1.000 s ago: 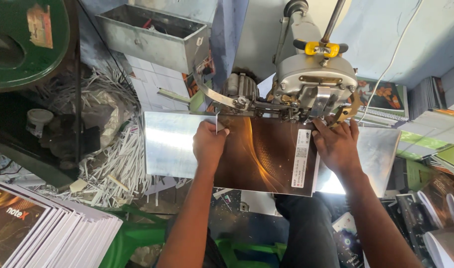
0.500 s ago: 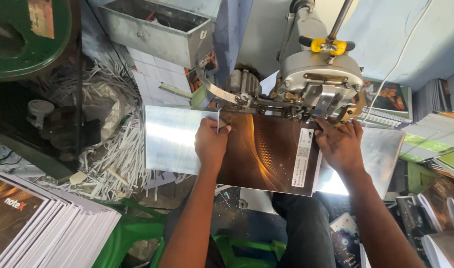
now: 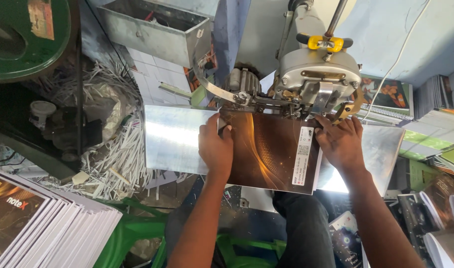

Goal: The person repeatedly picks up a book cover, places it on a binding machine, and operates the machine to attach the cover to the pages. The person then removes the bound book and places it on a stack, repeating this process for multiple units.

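The fingers of the left hand (image 3: 215,147) lie flat and close together, pressing down on the left half of a notebook (image 3: 266,149) with a glossy brown-and-orange cover; the fingertips point toward twelve o'clock and reach the book's upper edge. The right hand (image 3: 342,143) presses the same cover at its right end, fingers spread a little wider, tips tucked just under the head of the grey stitching machine (image 3: 316,79). The notebook lies on a shiny metal table (image 3: 172,136), its top edge pushed against the machine's head, and a white label strip (image 3: 302,155) runs down the cover near the right hand. At nine o'clock from the left hand a heap of white paper trimmings (image 3: 113,159) spills beside the table. At seven o'clock, lower left, stands a fanned stack of finished notebooks (image 3: 43,223). At eleven o'clock a grey metal box (image 3: 152,34) sits open. More printed covers (image 3: 430,144) pile up at three o'clock.
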